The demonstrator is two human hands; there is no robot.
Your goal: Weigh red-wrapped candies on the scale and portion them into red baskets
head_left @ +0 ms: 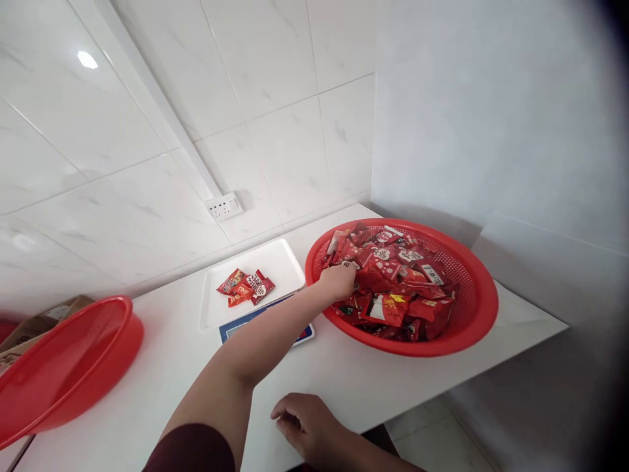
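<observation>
My left hand reaches into a red perforated basket at its left side. Its fingers are curled down among many small red packets, and whatever they hold is hidden. Near the front edge of the white table, my right hand is loosely curved and holds nothing, with a gap between thumb and fingers. Several red packets lie in a white tray to the left of the basket. A scale's blue panel shows beside the tray, partly hidden by my left forearm.
Another red basket stands tilted at the far left, with brown packaging behind it. The white table meets a tiled wall bearing a power socket. A grey wall rises at the right.
</observation>
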